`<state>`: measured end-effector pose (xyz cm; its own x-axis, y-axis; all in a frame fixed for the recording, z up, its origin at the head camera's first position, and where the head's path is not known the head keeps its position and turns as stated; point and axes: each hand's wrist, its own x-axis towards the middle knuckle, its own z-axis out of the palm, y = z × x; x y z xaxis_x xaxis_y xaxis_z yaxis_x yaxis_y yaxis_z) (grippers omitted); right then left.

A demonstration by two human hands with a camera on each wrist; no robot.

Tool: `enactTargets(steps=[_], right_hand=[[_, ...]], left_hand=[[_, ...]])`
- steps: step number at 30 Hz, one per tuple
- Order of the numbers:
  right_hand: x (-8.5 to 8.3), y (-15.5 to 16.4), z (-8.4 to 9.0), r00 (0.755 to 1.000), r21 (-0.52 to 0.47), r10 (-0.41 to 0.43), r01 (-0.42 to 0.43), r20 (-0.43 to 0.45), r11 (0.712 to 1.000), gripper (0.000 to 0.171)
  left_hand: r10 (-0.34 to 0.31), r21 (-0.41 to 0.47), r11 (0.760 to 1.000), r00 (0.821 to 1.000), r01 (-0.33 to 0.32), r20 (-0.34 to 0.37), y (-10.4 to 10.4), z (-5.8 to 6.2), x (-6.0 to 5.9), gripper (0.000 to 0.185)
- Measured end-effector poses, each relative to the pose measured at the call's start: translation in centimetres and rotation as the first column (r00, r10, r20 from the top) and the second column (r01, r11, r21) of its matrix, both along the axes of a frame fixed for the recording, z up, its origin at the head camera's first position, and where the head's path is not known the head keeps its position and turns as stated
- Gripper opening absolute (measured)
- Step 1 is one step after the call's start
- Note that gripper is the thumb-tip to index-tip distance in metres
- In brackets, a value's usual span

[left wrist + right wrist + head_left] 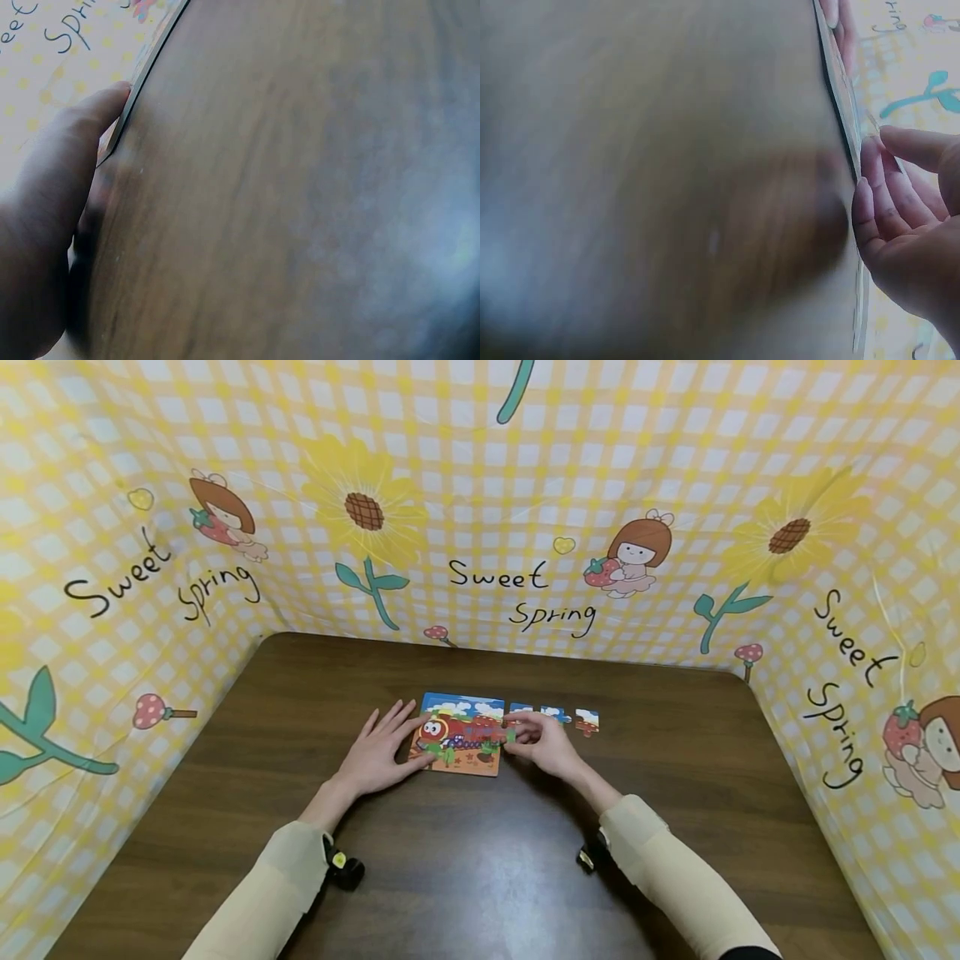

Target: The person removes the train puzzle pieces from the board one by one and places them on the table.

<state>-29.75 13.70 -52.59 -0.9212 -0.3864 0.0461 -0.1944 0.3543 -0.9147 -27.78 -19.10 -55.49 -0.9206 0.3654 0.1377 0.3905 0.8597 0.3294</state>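
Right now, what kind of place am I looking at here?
Probably a small tabletop play or craft corner: a dark wooden table walled in by a yellow checked "Sweet Spring" cartoon cloth, with a child's train jigsaw puzzle and three loose pieces beside it.

From the head view I cannot tell whether my right hand (543,745) pinches a piece; its fingertips cover the puzzle (459,735) edge; the loose pieces (555,717) are too small to read; both wrist views blur the table (300,195), showing the puzzle edge-on only.
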Motion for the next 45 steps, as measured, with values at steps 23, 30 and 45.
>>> enactTargets(steps=[23, 30, 45], right_hand=[[2.6, 9.0, 0.6, 0.997, 0.105, -0.072, 0.075, -0.028, 0.992, 0.047], [2.7, 11.7, 0.3, 0.995, 0.151, -0.076, 0.085, -0.064, 0.985, 0.049], [3.0, 12.9, 0.8, 0.995, 0.259, -0.076, 0.092, -0.071, 0.962, 0.051]], left_hand=[[0.000, 0.000, 1.000, 1.000, 0.000, -0.005, -0.1, 0.0, -0.3, 0.079], [-0.002, 0.000, 1.000, 1.000, 0.002, -0.001, 0.0, 0.1, -0.1, 0.079], [0.006, -0.006, 1.000, 1.000, -0.006, 0.002, 0.0, 0.0, 0.0, 0.079]])
